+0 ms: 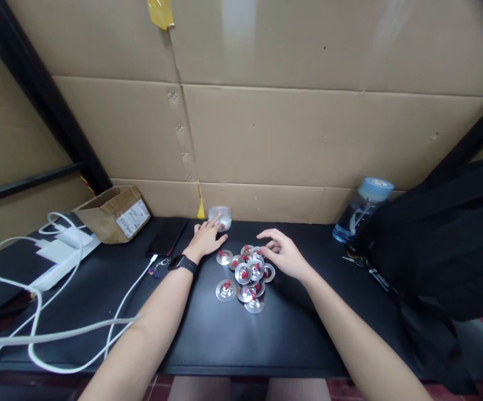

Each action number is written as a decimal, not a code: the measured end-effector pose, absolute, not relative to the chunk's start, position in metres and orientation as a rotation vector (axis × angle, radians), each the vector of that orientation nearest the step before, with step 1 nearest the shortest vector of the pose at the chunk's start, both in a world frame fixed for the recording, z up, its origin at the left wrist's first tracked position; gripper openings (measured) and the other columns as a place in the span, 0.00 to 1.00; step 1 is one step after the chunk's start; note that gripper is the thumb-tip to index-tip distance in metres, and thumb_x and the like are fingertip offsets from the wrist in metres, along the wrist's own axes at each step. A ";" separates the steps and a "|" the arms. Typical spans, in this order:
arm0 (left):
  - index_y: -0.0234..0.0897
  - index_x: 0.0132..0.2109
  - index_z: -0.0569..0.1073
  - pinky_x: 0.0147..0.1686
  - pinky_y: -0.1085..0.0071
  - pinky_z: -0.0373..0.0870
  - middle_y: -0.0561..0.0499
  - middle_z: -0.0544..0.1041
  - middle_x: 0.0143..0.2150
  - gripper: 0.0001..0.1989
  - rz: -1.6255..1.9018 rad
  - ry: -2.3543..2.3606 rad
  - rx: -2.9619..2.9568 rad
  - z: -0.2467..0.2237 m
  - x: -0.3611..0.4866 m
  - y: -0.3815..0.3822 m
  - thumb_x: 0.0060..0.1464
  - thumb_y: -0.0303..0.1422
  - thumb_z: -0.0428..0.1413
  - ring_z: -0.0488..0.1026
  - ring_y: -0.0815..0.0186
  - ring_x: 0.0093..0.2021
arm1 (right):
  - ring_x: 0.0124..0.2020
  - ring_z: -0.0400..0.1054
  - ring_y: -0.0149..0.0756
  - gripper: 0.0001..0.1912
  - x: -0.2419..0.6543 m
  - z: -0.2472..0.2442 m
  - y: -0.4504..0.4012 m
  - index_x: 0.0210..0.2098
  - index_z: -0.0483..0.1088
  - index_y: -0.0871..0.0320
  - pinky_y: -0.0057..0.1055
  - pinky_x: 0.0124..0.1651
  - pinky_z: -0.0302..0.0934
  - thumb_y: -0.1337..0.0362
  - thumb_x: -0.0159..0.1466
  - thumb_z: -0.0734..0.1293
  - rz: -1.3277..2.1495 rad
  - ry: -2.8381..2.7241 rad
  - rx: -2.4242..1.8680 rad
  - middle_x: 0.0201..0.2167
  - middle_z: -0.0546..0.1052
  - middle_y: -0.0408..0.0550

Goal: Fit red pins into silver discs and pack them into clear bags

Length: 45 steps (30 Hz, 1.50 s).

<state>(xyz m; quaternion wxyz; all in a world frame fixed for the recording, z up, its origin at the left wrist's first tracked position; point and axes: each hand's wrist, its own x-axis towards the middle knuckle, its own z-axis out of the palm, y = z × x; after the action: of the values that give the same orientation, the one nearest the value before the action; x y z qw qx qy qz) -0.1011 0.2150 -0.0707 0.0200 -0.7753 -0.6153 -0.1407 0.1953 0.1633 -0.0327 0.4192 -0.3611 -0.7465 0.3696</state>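
no text can be read: the print on the white label point(133, 218) of the cardboard box point(102, 224) and the pale mark point(380, 182) on the blue bottle lid point(375, 191) are too blurred.

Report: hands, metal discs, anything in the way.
Left hand on clear plastic packet. Right hand beside metal discs, contact unclear. Discs partly heaped. No obstruction visible.

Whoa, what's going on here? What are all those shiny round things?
A person is sitting at a black table with a pile of metal finger cymbals that have red loops. Their left hand is on a small clear plastic bag near the cardboard wall. Their right hand is loosely bent beside the pile; I can't tell if it touches a cymbal.
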 end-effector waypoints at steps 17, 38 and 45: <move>0.56 0.61 0.73 0.54 0.40 0.60 0.50 0.52 0.77 0.21 -0.411 -1.924 -2.387 -0.064 -0.100 0.205 0.64 0.48 0.50 0.63 0.38 0.62 | 0.57 0.61 0.48 0.16 0.139 -0.028 0.095 0.57 0.71 0.47 0.53 0.57 0.46 0.65 0.74 0.59 0.085 -2.791 -0.685 0.54 0.78 0.50; 0.42 0.44 0.79 0.56 0.58 0.66 0.47 0.79 0.50 0.08 -1.066 -1.458 -2.641 -0.026 -0.059 0.169 0.64 0.36 0.55 0.75 0.57 0.54 | 0.38 0.71 0.37 0.08 0.178 -0.024 0.147 0.37 0.73 0.55 0.38 0.49 0.51 0.67 0.71 0.64 0.490 -2.031 -1.081 0.35 0.80 0.44; 0.40 0.41 0.79 0.53 0.61 0.71 0.45 0.79 0.50 0.05 -1.533 -1.447 -2.742 -0.033 -0.014 0.154 0.61 0.35 0.60 0.77 0.58 0.51 | 0.38 0.72 0.37 0.07 0.182 -0.036 0.161 0.38 0.73 0.55 0.33 0.43 0.62 0.64 0.69 0.63 0.704 -1.851 -0.971 0.37 0.78 0.45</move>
<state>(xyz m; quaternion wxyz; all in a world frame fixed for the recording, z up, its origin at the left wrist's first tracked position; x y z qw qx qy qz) -0.0139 0.1540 -0.0334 -0.1579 -0.7828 -0.4131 -0.4378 0.1822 0.1609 -0.0361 0.4513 -0.3929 -0.7489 0.2849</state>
